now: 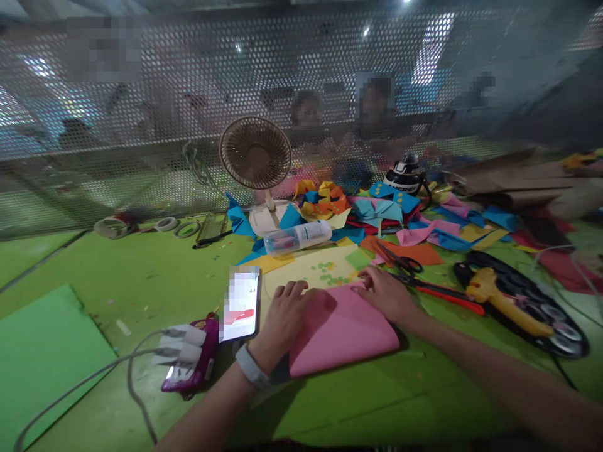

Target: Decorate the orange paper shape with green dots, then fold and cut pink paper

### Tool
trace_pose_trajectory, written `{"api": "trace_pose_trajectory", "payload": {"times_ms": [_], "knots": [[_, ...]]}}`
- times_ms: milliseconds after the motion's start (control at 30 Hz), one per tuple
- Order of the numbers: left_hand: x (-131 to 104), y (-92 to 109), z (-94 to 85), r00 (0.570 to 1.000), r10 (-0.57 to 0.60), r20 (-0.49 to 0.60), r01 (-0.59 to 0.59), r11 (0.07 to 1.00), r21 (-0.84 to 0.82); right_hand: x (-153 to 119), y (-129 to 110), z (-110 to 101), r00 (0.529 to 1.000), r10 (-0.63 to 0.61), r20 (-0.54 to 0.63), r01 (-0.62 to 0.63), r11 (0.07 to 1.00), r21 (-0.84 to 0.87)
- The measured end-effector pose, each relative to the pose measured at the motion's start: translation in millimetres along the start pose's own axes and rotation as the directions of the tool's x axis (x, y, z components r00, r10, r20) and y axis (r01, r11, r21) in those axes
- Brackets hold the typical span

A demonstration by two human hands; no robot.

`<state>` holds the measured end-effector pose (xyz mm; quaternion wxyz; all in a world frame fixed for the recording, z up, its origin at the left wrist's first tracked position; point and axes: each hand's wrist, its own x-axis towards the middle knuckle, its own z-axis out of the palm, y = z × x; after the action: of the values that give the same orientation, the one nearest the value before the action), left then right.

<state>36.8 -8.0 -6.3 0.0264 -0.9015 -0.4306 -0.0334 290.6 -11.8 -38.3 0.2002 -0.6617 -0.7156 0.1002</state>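
A folded sheet of pink paper (346, 326) lies in front of me, with a rounded bend at its lower right. My left hand (282, 317) is closed at its upper left side, fingers bent over the paper and thumb hidden. At the upper right edge, my right hand (386, 294) pinches the paper between thumb and fingers. Beneath and behind it is a pale yellow sheet (282, 276) with small green and orange paper bits (330, 271). A lit phone (242, 304) lies just left of my left hand. Scissors (400, 260) rest beyond my right hand.
A small fan (257, 154) and a clear bottle (299, 237) stand and lie behind the work. Colourful paper scraps (377, 210) crowd the back. A yellow-handled glue gun (509, 301) lies right, a red cutter (450, 298) beside it. Chargers (181, 342) and green paper (51, 358) lie left.
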Motion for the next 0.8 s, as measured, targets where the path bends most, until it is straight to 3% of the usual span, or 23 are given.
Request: {"api": "trace_pose_trajectory", "payload": {"times_ms": [200,367,500,633,800], "knots": [[7,-1,-9.9,0.993,0.087,0.083,-0.084,0.996,-0.029,5,1,-2,0.994,-0.113,0.007,0.113,0.993,-0.029],[13,5,-21.4,0.986,0.043,0.164,-0.03,0.996,-0.082,11,-3,-9,0.964,-0.24,0.115,0.249,0.966,-0.069],[10,28,-18.6,0.991,-0.081,0.103,0.086,0.995,-0.047,15,-11,-15,0.955,-0.244,0.167,0.271,0.949,-0.162],[1,51,-9.0,0.992,-0.12,0.028,0.121,0.992,-0.031,12,-29,-14,0.967,-0.207,0.147,0.244,0.92,-0.307],[-5,62,-5.3,0.989,-0.148,0.029,0.148,0.989,0.007,-8,-55,-1,0.961,-0.26,0.091,0.274,0.864,-0.422]]}}
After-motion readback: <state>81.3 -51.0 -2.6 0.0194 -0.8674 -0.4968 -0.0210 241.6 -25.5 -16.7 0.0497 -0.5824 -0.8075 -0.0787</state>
